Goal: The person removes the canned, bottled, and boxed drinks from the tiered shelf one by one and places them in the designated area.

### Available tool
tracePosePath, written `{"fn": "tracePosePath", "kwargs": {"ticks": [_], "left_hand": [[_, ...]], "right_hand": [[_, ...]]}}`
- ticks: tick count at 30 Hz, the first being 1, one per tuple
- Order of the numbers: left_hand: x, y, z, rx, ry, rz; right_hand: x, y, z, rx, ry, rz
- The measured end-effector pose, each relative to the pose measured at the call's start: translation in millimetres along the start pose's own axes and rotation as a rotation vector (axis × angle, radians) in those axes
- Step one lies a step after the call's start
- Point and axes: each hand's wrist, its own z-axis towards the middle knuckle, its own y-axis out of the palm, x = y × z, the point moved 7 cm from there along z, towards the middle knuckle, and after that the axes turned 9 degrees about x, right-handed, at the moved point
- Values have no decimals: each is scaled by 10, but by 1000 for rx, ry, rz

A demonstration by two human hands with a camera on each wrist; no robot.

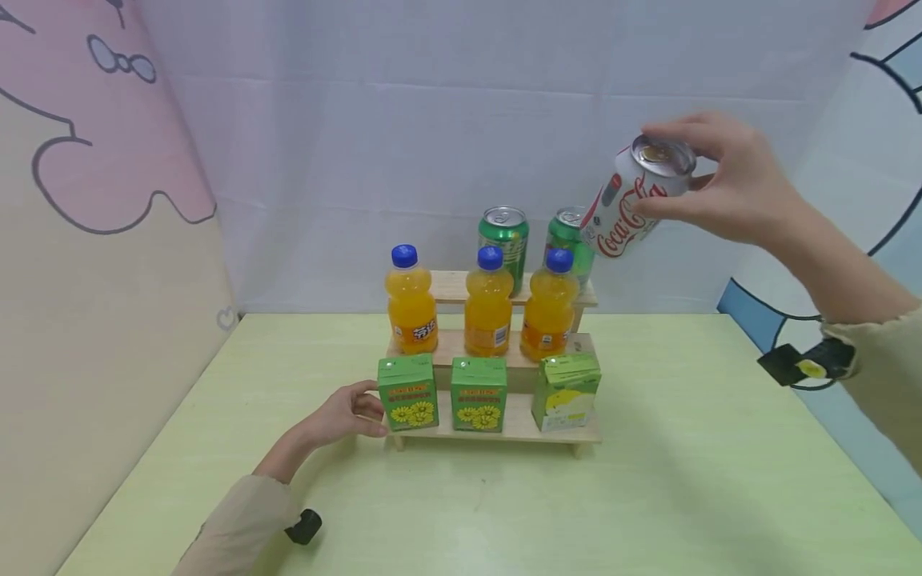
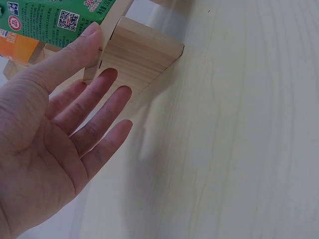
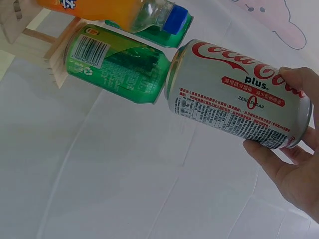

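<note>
My right hand [image 1: 735, 180] grips a white Coca-Cola can [image 1: 637, 196] around its upper end, thumb on one side and fingers on the other. The can tilts, its base toward the right green can [image 1: 569, 232] on the top step; the right wrist view shows the white can's end close against that green can, though contact is unclear. My left hand [image 1: 349, 416] is at the left end of the wooden stand [image 1: 490, 432]. Its fingers [image 2: 107, 117] are spread and hold nothing, while the thumb lies by the stand's edge and the left green drink carton [image 1: 407, 392].
Another green can [image 1: 504, 232] stands on the top step. Orange drink bottles [image 1: 410, 308] with blue caps line the middle step. A second green carton [image 1: 479, 396] and a pear-pictured carton [image 1: 567, 394] share the bottom step. A white curtain [image 1: 324, 176] hangs behind the pale table [image 1: 461, 512].
</note>
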Motion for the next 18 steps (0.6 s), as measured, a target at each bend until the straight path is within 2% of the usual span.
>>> {"fn": "tracePosePath", "kwargs": {"ticks": [11,18], "left_hand": [[5,-2,-10,-9,6,-2],[9,10,2,-13,11,-17]], "right_hand": [[217,-25,-257,-18,26,-25],[415,25,-407,-45,70,-5]]}}
